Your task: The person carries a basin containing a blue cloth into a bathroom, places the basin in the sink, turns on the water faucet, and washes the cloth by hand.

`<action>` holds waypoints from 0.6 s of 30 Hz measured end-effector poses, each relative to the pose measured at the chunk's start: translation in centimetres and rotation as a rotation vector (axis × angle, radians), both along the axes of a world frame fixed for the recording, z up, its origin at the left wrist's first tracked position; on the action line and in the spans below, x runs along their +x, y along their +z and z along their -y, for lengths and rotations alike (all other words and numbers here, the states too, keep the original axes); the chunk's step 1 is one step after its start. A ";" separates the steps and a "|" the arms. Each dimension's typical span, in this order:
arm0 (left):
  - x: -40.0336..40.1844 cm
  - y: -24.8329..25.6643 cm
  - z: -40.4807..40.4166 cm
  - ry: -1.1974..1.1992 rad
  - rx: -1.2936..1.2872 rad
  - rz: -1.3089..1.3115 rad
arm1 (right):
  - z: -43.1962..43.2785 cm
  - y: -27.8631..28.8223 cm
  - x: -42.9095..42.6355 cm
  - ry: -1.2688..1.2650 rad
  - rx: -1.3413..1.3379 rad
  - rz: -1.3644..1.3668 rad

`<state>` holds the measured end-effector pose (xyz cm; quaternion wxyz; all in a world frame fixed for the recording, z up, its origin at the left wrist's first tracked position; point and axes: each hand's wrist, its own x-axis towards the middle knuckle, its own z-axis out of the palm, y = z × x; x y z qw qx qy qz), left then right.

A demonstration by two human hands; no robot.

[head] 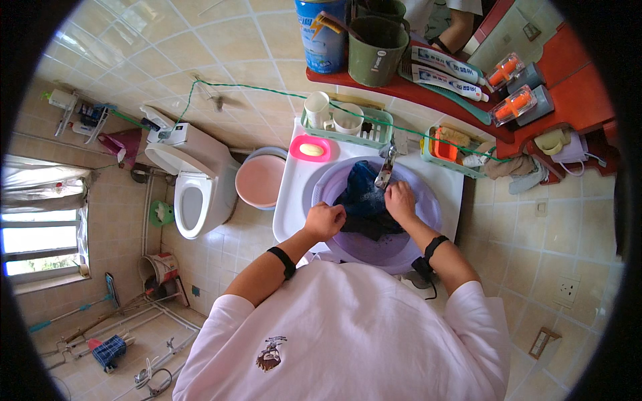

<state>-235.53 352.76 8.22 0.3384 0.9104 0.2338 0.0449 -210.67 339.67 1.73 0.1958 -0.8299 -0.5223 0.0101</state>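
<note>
A round purple plastic basin [426,220] sits in the white washbasin counter [287,215]. Dark wet cloth [361,193], partly blue and partly black, lies in it with some suds. At the basin's left side is my left hand [325,220], its fingers curled beside the cloth; whether it pinches any fabric is hidden. My right hand [400,200] is at the cloth's right edge, just below the metal faucet [386,168], with fingers bent; its grip cannot be made out. A pale yellow soap bar [311,150] rests in a pink soap dish [296,149] on the counter.
Green baskets with cups [317,111] and brushes stand behind the basin. Above them, a red shelf [321,76] holds a green mug [376,55] and toothpaste tubes [446,82]. A green cord spans the wall. Left are a pink basin [261,180] and a toilet [193,200].
</note>
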 end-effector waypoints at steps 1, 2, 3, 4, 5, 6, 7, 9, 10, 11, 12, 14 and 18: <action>0.0 0.0 0.0 0.001 0.001 0.000 | -0.1 -0.1 0.7 -0.023 -0.018 0.028; 0.0 0.1 0.1 0.003 0.003 0.000 | -0.1 -0.1 1.3 -0.045 -0.037 0.055; 0.0 0.1 0.1 0.006 0.005 -0.001 | -0.4 0.0 2.0 -0.067 -0.055 0.081; 0.0 0.2 0.1 0.002 0.002 -0.007 | -0.4 -0.8 3.0 -0.078 -0.233 -0.023; 0.0 0.2 0.1 -0.003 0.000 -0.012 | -0.3 -1.8 3.5 -0.051 -0.245 -0.091; 0.2 0.2 0.1 -0.012 -0.003 -0.015 | 0.0 -3.5 4.0 -0.028 -0.256 -0.157; 0.3 0.3 0.0 -0.013 0.002 -0.013 | 0.1 -4.4 4.4 -0.003 -0.266 -0.224; 0.3 0.3 0.0 0.000 0.015 -0.014 | -0.4 -4.4 4.0 0.090 -0.495 -0.444; 0.0 0.1 0.0 0.015 0.014 -0.023 | -1.1 -2.0 2.1 0.107 -0.599 -0.433; -0.1 0.0 0.0 0.018 0.011 -0.025 | -1.3 -0.4 0.8 0.111 -0.703 -0.419; 0.0 0.1 0.0 0.014 0.007 -0.026 | -1.2 -0.5 0.4 0.166 -0.760 -0.417; 0.2 0.4 0.1 0.005 0.009 -0.023 | -0.4 -1.5 -0.2 0.246 -0.809 -0.424; 0.2 0.7 0.1 0.008 0.004 -0.024 | 0.3 0.8 -2.7 0.359 -0.934 -0.363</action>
